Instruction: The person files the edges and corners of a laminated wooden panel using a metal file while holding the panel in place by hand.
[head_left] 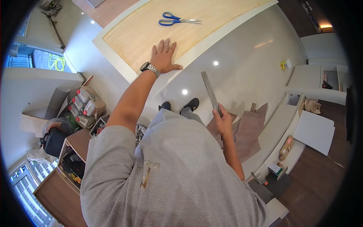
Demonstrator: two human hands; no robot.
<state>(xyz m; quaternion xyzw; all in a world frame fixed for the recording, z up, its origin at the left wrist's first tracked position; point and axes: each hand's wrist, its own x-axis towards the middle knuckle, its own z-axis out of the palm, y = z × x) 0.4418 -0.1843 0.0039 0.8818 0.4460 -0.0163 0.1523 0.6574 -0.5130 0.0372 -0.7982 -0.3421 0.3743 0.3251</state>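
**Head view: one hand flat on the board, the other holding a metal strip**

Head camera looks down over my grey shirt. My left hand, with a wristwatch on the wrist, lies flat with its fingers spread on the pale wooden board, close to the board's near edge. The board rests on a white worktop whose rim shows around it. Farther up the board, well apart from my left hand, lie blue-handled scissors, blades shut and pointing right.

My right hand is curled around the lower end of a long flat metal strip, which sticks up and away from me over the shiny floor. It touches nothing else. My feet in dark sandals stand on that floor just below the worktop's edge.

Brown sheets lie on the floor just beside my right hand. A white panel lies farther right. To my left sit a box of jugs and a dark bag. Nothing stands between my hands and the board.
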